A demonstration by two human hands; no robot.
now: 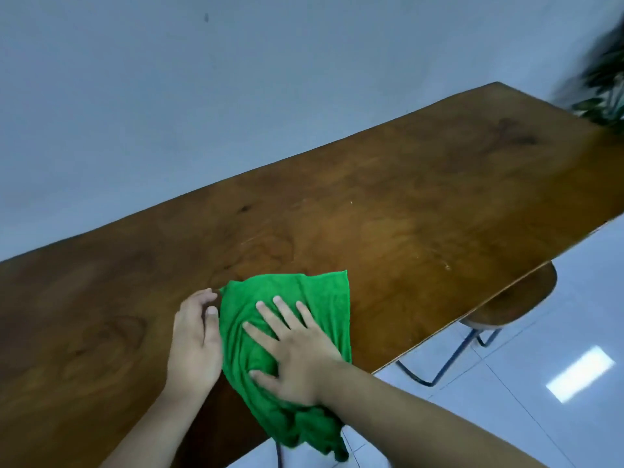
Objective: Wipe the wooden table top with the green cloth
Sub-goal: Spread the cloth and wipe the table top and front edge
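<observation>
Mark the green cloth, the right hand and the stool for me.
green cloth (314,292): head view, on the flat upper part beyond the fingers.
right hand (297,352): head view, on the back of the hand, spread flat on the cloth.
stool (526,298): head view, on the wooden seat under the table edge.

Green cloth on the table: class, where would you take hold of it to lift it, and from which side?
Grip the green cloth at its bunched end hanging over the near table edge, coming from the near side: that part hangs free, while the rest lies flat under the right hand.
</observation>
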